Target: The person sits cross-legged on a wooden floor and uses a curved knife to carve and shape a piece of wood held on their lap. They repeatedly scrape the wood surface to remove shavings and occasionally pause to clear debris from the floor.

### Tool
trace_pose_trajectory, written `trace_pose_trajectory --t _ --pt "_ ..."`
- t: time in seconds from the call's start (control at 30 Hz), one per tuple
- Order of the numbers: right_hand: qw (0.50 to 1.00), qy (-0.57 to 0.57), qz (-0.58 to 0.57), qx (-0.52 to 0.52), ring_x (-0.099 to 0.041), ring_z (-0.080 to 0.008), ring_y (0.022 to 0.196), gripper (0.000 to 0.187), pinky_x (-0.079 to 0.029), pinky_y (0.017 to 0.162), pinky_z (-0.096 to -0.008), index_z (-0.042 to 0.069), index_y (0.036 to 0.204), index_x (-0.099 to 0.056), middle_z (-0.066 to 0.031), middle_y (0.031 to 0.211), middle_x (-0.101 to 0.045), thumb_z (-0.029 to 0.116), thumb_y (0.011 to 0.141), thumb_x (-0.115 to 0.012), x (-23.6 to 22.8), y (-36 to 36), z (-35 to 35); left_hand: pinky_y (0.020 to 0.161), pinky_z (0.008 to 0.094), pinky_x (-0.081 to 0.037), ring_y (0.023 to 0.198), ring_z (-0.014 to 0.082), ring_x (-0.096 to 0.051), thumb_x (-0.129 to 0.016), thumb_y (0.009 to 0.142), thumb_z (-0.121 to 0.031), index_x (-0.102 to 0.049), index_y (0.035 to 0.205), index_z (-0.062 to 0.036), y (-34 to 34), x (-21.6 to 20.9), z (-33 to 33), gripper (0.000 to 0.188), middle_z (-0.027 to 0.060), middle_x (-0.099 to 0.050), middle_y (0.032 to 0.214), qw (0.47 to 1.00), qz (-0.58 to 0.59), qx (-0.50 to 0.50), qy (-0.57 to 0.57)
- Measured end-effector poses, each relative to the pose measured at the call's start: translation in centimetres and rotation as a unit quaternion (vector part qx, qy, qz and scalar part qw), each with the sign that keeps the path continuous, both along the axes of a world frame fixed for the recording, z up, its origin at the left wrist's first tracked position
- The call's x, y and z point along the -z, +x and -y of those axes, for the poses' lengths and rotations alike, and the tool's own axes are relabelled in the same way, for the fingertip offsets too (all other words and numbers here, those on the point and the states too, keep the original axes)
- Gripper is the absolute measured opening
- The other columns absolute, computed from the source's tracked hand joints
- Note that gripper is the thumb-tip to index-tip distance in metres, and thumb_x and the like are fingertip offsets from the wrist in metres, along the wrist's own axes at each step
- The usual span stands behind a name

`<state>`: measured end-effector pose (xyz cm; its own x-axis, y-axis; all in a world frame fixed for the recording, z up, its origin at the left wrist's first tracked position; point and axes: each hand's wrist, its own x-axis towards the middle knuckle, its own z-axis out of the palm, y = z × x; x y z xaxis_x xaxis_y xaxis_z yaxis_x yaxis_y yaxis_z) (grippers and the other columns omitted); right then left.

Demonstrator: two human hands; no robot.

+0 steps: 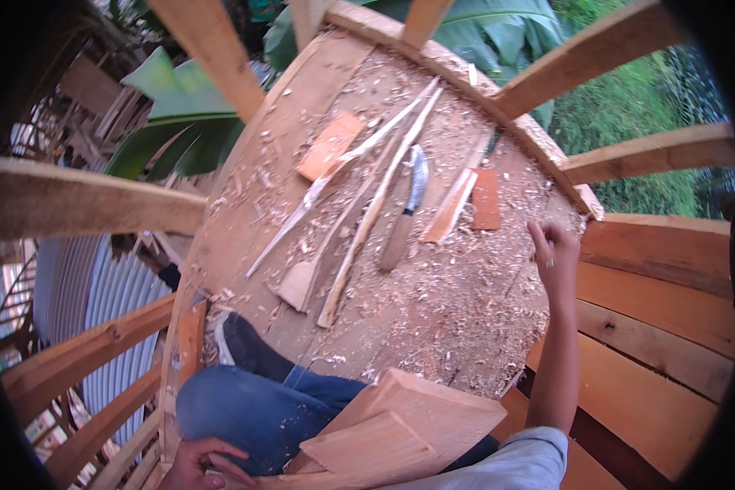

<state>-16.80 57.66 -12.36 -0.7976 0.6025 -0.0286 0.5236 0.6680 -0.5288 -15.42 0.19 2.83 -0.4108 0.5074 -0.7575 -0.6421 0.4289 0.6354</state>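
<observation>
Knife [405,218], a cut risk if grabbed blindly; right hand [555,245], its three o'clock, fingers curled, contents unclear; left hand [196,467], seven o'clock, fingers spread.

My right sleeve [524,457] is pale grey-blue cloth, leaving the forearm [557,351] bare. I wear blue jeans [245,420], lightly flecked, and a dark, pale-edged shoe [251,349].
</observation>
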Motion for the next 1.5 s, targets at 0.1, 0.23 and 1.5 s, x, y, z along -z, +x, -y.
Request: trace_pose_trajectory --t 0.1,0.23,1.5 --pt "0.995 -0.021 0.102 0.003 -0.059 -0.0144 0.061 0.021 -0.042 0.055 -0.0288 -0.003 0.081 -0.064 -0.0092 0.065 -0.060 0.017 0.087 -0.069 0.3 3.8 2.5 0.076 0.0270 -0.054 0.084 0.0172 -0.071 -0.070 0.087 -0.041 -0.055 0.119 0.0000 0.2 1.1 1.2 0.054 0.0138 -0.073 0.089 0.998 0.040 -0.011 0.057" --pt "0.992 -0.095 0.041 -0.071 -0.065 -0.0206 0.083 0.022 -0.049 0.067 -0.0323 -0.001 0.103 -0.063 -0.0144 0.091 -0.067 0.012 0.086 -0.067 2.9 8.5 4.2 0.077 0.0275 -0.054 0.085 0.0185 -0.071 -0.071 0.086 -0.030 -0.054 0.119 0.0043 0.5 1.5 1.6 0.051 0.0143 -0.073 0.088 0.996 0.034 -0.015 0.080" --pt "0.972 0.138 0.043 -0.187 -0.022 -0.0452 0.141 0.083 -0.017 0.114 -0.0548 0.004 0.149 -0.027 -0.0270 0.153 -0.023 0.058 0.090 -0.048 10.2 18.8 5.2 0.075 0.0267 -0.054 0.082 0.0155 -0.072 -0.073 0.086 -0.023 -0.056 0.119 -0.0031 -1.3 1.3 0.9 0.042 0.0097 -0.074 0.086 0.991 0.043 0.067 0.108"
